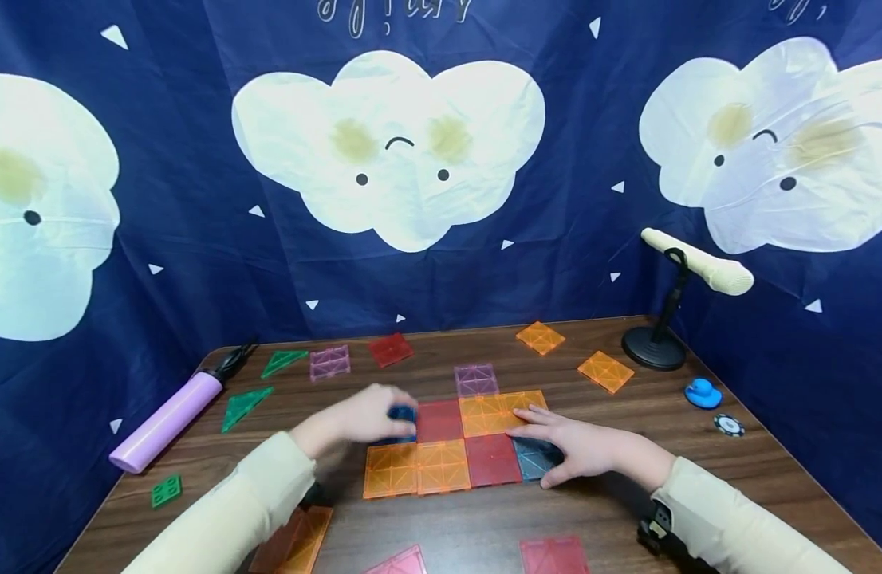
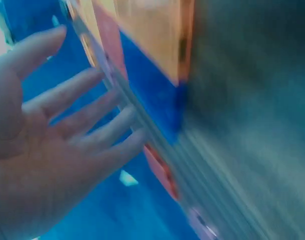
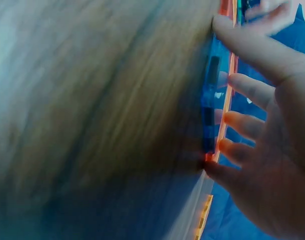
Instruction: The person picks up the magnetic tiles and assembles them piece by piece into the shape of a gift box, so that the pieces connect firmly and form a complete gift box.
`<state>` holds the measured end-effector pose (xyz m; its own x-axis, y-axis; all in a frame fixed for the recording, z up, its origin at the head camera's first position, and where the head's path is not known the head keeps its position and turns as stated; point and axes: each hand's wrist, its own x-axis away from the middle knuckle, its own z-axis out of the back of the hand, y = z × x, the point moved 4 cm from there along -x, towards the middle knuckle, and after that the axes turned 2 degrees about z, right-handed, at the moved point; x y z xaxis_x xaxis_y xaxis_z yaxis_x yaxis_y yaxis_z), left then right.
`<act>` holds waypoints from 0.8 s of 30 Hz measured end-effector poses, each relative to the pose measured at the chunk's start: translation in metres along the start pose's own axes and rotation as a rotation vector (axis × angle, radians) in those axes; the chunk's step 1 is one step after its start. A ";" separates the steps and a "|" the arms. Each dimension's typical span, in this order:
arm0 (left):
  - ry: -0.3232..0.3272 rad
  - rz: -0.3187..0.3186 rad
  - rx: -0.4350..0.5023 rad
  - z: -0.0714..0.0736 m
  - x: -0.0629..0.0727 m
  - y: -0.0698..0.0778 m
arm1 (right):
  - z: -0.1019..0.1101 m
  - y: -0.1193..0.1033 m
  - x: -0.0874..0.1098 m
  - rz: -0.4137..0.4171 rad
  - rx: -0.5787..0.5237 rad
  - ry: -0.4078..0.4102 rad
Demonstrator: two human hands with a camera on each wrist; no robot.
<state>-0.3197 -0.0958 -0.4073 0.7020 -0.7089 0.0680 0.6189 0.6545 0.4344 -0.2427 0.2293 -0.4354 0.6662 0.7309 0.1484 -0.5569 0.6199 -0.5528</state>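
Flat translucent magnetic tiles lie together in the table's middle. The back row has a blue tile [image 1: 403, 424], a red tile [image 1: 439, 421] and orange tiles [image 1: 484, 416]; in front are orange tiles [image 1: 418, 469], another red tile [image 1: 494, 460] and a second blue tile [image 1: 531, 461]. My left hand [image 1: 369, 412] is at the left blue tile, partly covering it in the head view; in the left wrist view its fingers are extended, gripping nothing. My right hand [image 1: 583, 448] rests spread at the right end, fingertips on an orange tile, thumb by the second blue tile's front edge.
A purple tile [image 1: 476, 379] adjoins the back row. Loose tiles surround the group, including green triangles [image 1: 245, 407] and an orange tile [image 1: 606, 371]. A lilac cylinder [image 1: 170, 421] lies left; a microphone stand [image 1: 655, 346], blue duck [image 1: 702, 393] and poker chip [image 1: 729, 424] are right.
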 end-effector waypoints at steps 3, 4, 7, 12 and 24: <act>0.151 0.090 -0.016 0.014 -0.020 -0.033 | 0.000 0.000 -0.002 -0.020 0.020 0.007; 0.189 0.130 -0.030 0.017 -0.026 -0.044 | 0.001 0.001 -0.003 -0.029 0.023 0.007; 0.233 0.213 -0.086 0.021 -0.039 -0.065 | 0.001 0.001 -0.003 -0.043 0.032 0.007; 0.162 0.271 -0.100 0.018 -0.052 -0.078 | 0.000 0.000 -0.003 -0.033 0.040 0.010; 0.040 0.265 -0.135 0.003 -0.061 -0.047 | 0.003 -0.002 -0.006 -0.041 0.084 0.028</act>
<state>-0.3924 -0.0840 -0.4294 0.8572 -0.4992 0.1266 0.4514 0.8466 0.2822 -0.2471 0.2245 -0.4325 0.7021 0.6970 0.1461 -0.5679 0.6717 -0.4757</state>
